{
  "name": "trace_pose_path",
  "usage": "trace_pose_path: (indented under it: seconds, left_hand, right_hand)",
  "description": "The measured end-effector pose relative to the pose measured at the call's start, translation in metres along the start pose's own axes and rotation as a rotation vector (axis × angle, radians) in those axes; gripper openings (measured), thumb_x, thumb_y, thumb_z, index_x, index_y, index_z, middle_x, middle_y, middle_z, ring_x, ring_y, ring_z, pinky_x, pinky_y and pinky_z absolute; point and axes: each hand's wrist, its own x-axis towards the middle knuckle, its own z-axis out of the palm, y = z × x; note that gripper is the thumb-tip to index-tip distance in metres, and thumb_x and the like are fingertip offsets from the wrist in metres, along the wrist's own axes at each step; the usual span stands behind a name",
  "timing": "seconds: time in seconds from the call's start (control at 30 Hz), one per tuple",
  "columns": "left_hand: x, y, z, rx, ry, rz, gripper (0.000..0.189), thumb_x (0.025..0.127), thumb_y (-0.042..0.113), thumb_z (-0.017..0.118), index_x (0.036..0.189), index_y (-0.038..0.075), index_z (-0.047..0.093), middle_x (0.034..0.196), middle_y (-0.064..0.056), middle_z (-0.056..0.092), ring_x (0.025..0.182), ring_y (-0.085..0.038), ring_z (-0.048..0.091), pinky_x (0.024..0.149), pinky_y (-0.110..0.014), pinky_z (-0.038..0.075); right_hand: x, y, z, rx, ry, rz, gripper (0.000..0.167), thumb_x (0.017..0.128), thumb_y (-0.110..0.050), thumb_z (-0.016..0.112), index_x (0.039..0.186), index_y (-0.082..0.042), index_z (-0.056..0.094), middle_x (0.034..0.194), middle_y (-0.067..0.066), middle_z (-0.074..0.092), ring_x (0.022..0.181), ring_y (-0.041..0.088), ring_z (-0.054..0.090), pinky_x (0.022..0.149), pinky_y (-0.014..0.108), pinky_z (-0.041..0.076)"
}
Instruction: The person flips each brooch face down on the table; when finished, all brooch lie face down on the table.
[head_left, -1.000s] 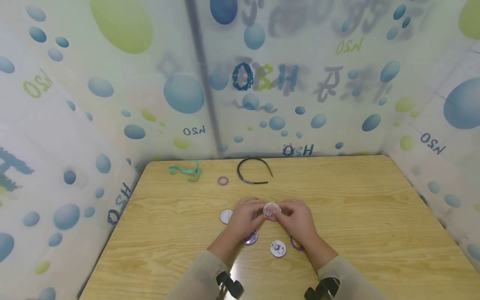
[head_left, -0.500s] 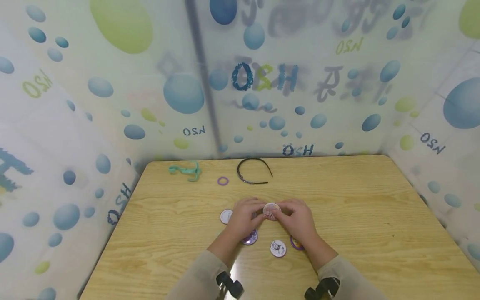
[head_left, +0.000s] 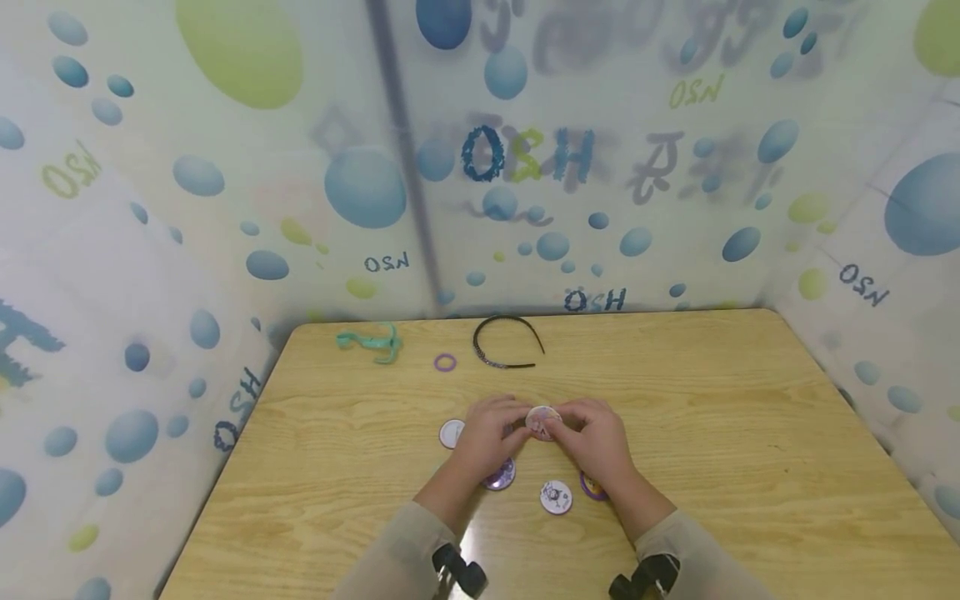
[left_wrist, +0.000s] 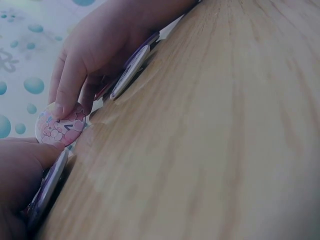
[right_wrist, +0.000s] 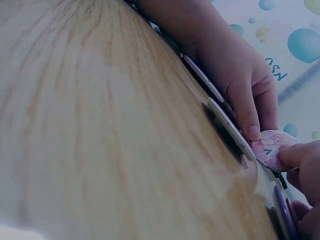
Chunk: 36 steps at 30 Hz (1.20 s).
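Observation:
In the head view a round pink-patterned button badge [head_left: 542, 421] is held between both hands, tilted up with its printed face toward me. My left hand [head_left: 491, 435] pinches its left edge, thumb in front. My right hand [head_left: 597, 437] pinches it from the right, and its thumb lies over the printed face. The right wrist view shows the pink flowery print of the badge [right_wrist: 270, 149] close up. A purple badge [head_left: 500, 475] lies partly under the left wrist. Near the right wrist is a purple-rimmed round item [head_left: 592, 486], partly covered.
A white badge with a line drawing [head_left: 557, 497] lies between the forearms. Another white disc [head_left: 452, 433] sits left of the left hand. Toward the back edge lie a green claw-like clip [head_left: 372, 341], a purple ring [head_left: 445, 362] and a black headband [head_left: 483, 354] on the wooden table [head_left: 720, 417].

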Motion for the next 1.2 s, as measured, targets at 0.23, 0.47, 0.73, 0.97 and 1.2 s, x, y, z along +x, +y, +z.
trace_pose_path:
  seconds: [0.23,0.47,0.73,0.97,1.2]
  left_hand:
    - [-0.0008,0.0001,0.0000,0.001,0.009,0.011,0.032,0.093,0.021,0.083,0.124,0.014,0.079,0.125,0.000,0.077,0.129,-0.030,0.065,0.114,-0.056,0.042]
    - [-0.0009,0.0002,0.0004,-0.023,0.008,-0.007,0.031,0.093,0.020,0.083,0.123,0.014,0.079,0.125,-0.001,0.077,0.129,-0.031,0.064,0.115,-0.057,0.041]
    - [0.0009,0.0001,0.0008,-0.018,0.020,0.006,0.029,0.093,0.021,0.083,0.121,0.014,0.080,0.122,0.000,0.078,0.127,-0.030,0.066,0.114,-0.055,0.043]
    - [0.0009,-0.0006,0.0013,0.016,0.028,0.016,0.025,0.094,0.020,0.082,0.118,0.014,0.081,0.120,0.000,0.078,0.125,-0.029,0.067,0.113,-0.053,0.045]
    - [0.0014,-0.0015,0.0015,0.018,0.061,0.063,0.019,0.092,0.015,0.083,0.111,0.012,0.082,0.111,-0.001,0.080,0.120,-0.029,0.070,0.111,-0.050,0.047]
  right_hand:
    - [-0.0006,0.0016,0.0010,-0.005,0.008,-0.015,0.015,0.086,-0.023,0.092,0.097,-0.015,0.085,0.095,-0.006,0.078,0.083,0.014,0.062,0.068,0.030,0.052]
    - [0.0000,0.0008,0.0006,-0.009,-0.002,0.026,0.016,0.087,-0.025,0.092,0.098,-0.016,0.085,0.096,-0.006,0.078,0.088,0.015,0.063,0.073,0.033,0.054]
    - [-0.0003,-0.0011,-0.0010,-0.018,0.010,0.006,0.016,0.086,-0.023,0.092,0.096,-0.014,0.085,0.095,-0.003,0.078,0.084,0.015,0.063,0.070,0.032,0.054]
    - [0.0001,-0.0006,-0.0007,-0.019,0.013,-0.001,0.016,0.086,-0.024,0.092,0.096,-0.013,0.085,0.094,-0.003,0.078,0.083,0.014,0.063,0.069,0.031,0.054]
    - [-0.0005,-0.0008,-0.0009,0.000,0.008,0.035,0.015,0.086,-0.024,0.092,0.095,-0.014,0.085,0.093,-0.003,0.077,0.078,0.012,0.062,0.066,0.028,0.054]
